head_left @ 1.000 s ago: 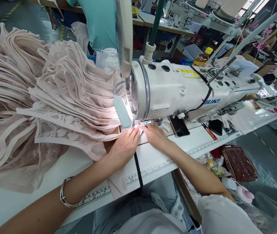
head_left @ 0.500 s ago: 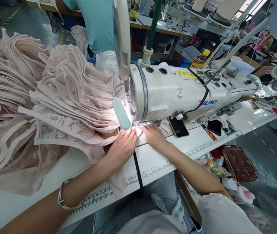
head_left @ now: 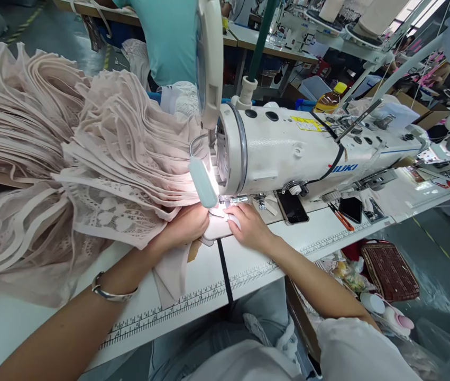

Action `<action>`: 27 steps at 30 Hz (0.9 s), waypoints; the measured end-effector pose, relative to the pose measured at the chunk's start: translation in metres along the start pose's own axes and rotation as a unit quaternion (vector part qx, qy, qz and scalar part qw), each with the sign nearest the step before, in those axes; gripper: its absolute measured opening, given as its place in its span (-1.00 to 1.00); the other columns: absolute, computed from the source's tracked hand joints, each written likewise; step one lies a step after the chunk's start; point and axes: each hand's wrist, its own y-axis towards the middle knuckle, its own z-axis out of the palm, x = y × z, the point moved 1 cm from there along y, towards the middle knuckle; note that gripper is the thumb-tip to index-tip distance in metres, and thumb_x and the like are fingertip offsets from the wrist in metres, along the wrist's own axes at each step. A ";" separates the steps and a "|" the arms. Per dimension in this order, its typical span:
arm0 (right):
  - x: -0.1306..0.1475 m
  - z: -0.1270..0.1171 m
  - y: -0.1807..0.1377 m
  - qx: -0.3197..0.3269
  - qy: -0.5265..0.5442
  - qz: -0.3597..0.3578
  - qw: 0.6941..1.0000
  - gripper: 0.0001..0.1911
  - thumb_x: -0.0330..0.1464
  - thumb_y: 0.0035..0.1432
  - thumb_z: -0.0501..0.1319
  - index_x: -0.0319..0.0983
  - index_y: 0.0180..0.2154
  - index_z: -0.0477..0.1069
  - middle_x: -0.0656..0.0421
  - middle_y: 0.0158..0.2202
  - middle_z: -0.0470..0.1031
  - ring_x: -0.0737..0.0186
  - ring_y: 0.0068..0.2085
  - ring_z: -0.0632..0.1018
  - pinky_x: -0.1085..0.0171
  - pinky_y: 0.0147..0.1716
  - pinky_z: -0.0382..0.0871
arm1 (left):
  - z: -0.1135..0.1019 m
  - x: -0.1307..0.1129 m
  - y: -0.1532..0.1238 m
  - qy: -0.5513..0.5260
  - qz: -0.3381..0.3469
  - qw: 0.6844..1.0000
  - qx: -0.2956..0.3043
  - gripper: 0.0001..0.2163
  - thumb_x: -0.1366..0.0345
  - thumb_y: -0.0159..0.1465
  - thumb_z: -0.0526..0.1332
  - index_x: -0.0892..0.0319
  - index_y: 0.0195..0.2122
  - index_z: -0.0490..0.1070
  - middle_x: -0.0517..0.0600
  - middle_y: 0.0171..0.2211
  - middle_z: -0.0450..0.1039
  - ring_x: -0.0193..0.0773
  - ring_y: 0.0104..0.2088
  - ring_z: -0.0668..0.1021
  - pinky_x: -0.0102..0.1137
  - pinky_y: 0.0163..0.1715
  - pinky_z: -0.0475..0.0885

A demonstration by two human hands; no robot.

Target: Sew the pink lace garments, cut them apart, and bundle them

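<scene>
In the head view, a white sewing machine (head_left: 276, 148) stands with its needle area lit behind a pale green lamp (head_left: 203, 182). My right hand (head_left: 250, 225) is just right of the needle area, thumb and fingers pinched on a small white fabric piece (head_left: 230, 218). To the left, my left hand (head_left: 191, 225) is closed at the edge of pale pink fabric, its fingertips partly hidden. A loose end of this pale pink fabric (head_left: 171, 275) hangs below that hand over the table. Beside my left forearm lies a lace panel (head_left: 109, 203).
A large stack of pale pink garment pieces (head_left: 137, 127) covers the table's left side. A phone (head_left: 292, 206), orange-handled snips (head_left: 341, 217) and a dark flat object (head_left: 350, 209) lie right of my right hand. A printed ruler (head_left: 169, 312) runs along the front edge. Another person's turquoise top (head_left: 171, 42) is behind.
My left hand has moved left and down, away from the needle, and the loose fabric end shifted left with it. The right hand stays near the needle, its fingers more bent.
</scene>
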 end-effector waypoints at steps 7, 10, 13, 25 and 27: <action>0.000 0.002 -0.003 -0.014 -0.002 0.011 1.000 -0.78 -0.35 0.35 0.11 -0.28 -0.05 0.43 -0.02 -0.11 0.45 0.06 -0.02 0.46 0.09 0.00 0.40 | 0.007 -0.007 -0.006 0.072 0.025 0.996 -0.042 -0.77 0.46 0.37 -0.06 0.17 -0.33 0.33 0.06 -0.32 0.45 -0.14 -0.28 0.50 -0.30 -0.27 0.42; 0.001 0.002 -0.003 -0.004 -0.002 0.024 1.000 -0.78 -0.35 0.36 0.11 -0.27 -0.06 0.45 -0.01 -0.08 0.46 0.08 -0.01 0.48 0.11 -0.01 0.41 | 0.007 -0.007 -0.014 0.098 0.092 0.991 -0.011 -0.82 0.51 0.34 0.01 0.20 -0.29 0.38 0.09 -0.28 0.47 -0.11 -0.20 0.51 -0.28 -0.21 0.44; 0.000 0.002 -0.002 -0.002 0.008 0.017 1.000 -0.78 -0.34 0.37 0.10 -0.26 -0.05 0.44 0.00 -0.01 0.48 0.10 0.07 0.47 0.10 0.06 0.39 | 0.006 -0.005 -0.017 0.130 0.107 0.986 -0.013 -0.82 0.53 0.33 0.03 0.25 -0.20 0.41 0.14 -0.18 0.49 -0.08 -0.10 0.50 -0.23 -0.13 0.44; -0.008 0.001 -0.004 -0.045 -0.040 -0.041 0.997 -0.60 -0.57 0.29 -0.08 -0.26 0.00 0.43 0.06 0.00 0.55 0.11 0.03 0.51 0.09 0.01 0.40 | 0.007 -0.018 -0.015 0.199 0.058 0.978 0.032 -0.55 0.59 0.28 0.01 0.26 0.20 0.26 0.13 -0.20 0.39 -0.05 -0.22 0.44 -0.29 -0.34 0.32; -0.008 0.001 -0.004 -0.048 -0.038 -0.036 0.997 -0.62 -0.57 0.28 -0.08 -0.28 -0.01 0.41 0.02 -0.04 0.56 0.08 0.00 0.51 0.07 -0.03 0.41 | 0.007 -0.018 -0.016 0.193 0.064 0.979 0.032 -0.61 0.56 0.31 0.01 0.30 0.16 0.29 0.15 -0.18 0.39 -0.05 -0.20 0.44 -0.28 -0.32 0.33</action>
